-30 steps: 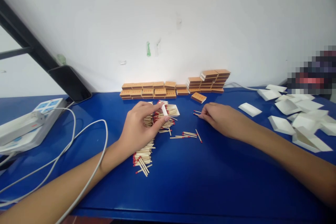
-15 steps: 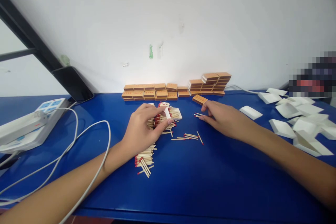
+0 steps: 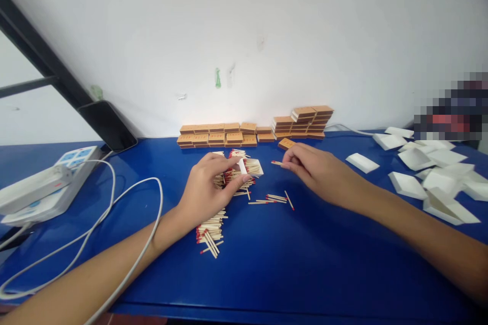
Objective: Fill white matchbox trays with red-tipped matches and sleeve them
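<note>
My left hand [image 3: 209, 183] grips a white matchbox tray [image 3: 242, 166] between thumb and fingers. Matches with red heads lie in the tray, and more are heaped under and beside the hand. To the right, my right hand [image 3: 310, 170] pinches a few matches [image 3: 277, 163] whose red heads point left toward the tray; their exact number is hard to make out. Just beyond that hand lies a closed orange matchbox [image 3: 285, 143]. Several loose matches [image 3: 276, 198] rest on the blue table between my hands. Another pile of matches [image 3: 209, 228] sits below my left wrist.
Orange matchboxes [image 3: 217, 137] are lined up along the wall, with a taller stack [image 3: 301, 124] at their right. White empty trays [image 3: 438, 172] are scattered at the right. A power strip [image 3: 72, 177], a looping white cable [image 3: 159, 203] and a black phone [image 3: 109, 124] occupy the left.
My right hand has moved slightly left and closed its fingertips tighter on the matches, which are now bunched together. My left hand still holds the tray in the same place.
</note>
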A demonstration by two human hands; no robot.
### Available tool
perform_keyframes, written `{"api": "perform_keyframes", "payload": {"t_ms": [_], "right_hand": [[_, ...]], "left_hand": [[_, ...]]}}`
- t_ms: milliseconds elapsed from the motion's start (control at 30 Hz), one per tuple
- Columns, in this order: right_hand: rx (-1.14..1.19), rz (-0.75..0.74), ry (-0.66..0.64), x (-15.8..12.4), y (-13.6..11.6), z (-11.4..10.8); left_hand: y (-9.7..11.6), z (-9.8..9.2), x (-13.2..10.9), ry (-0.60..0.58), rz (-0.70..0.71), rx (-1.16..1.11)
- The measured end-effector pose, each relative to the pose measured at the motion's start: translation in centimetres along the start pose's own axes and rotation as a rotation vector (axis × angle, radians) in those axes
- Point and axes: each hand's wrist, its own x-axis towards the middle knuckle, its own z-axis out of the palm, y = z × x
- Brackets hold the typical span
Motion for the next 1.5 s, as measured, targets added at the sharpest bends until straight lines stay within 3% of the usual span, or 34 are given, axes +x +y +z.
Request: {"api": "perform_keyframes", "payload": {"t_ms": [133,267,567,1033,1100,1200,1300,1367,1500], "right_hand": [[0.072,-0.130,0.092,-0.6,-3.0,-0.1],[0.112,-0.193,0.106,-1.1,-4.1,0.3],[0.124,-0.277,0.148,-1.4,-4.3,0.5],[0.168,-0.328,0.164,-1.2,-4.1,-0.1],[0.113,-0.282,0.197,-0.6,-2.9,-1.1],[-0.129,-0.097,0.293,0.6,0.8,-3.6],[-0.471,0.191,0.140,1.2,5.8,-6.2],[-0.530,0.314,0.112,1.2,8.6,-7.1],[-0.436,0.255,0.091,1.5,10.5,-6.0]], "left_hand": [[0.1,0.3,-0.1,-0.033,0.041,-0.059],[0.7,0.4,-0.1,-0.071,0.047,-0.109],[1.5,0.0,0.0,-0.064,0.086,-0.146],[1.6,0.0,-0.2,0.001,0.022,-0.148],[1.5,0.0,-0.1,0.023,0.005,-0.134],[1.4,-0.1,0.0,0.050,-0.020,-0.107],[1.2,-0.2,0.0,0.065,-0.036,-0.086],[1.0,-0.1,0.0,0.070,-0.040,-0.084],[0.6,-0.1,0.0,0.097,-0.048,-0.071]]}}
